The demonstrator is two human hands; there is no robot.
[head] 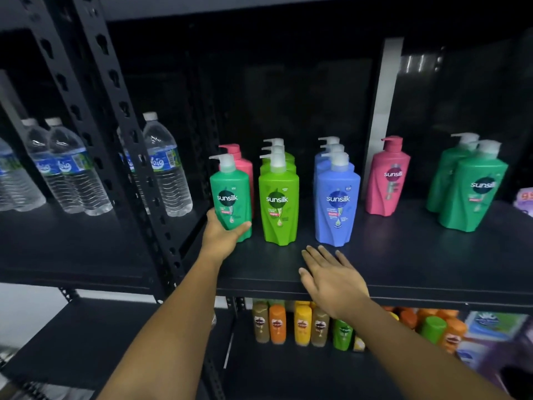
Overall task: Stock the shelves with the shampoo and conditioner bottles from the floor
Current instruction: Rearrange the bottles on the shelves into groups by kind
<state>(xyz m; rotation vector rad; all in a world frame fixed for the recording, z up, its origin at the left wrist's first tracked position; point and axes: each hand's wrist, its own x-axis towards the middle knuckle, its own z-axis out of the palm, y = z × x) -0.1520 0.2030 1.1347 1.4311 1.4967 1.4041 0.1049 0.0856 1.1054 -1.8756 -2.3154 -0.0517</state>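
While several pump bottles are already standing on the shelf [403,255], the left hand [222,235] is gripping a dark green bottle [230,194] and the right hand [331,278] is hovering flat, holding nothing.

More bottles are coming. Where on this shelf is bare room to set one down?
The widest bare patch lies between the single pink bottle and the dark green pair. The shelf's front strip before them is bare too. Crowded: the left end, where the left hand grips a green bottle beside the lime row and blue row.
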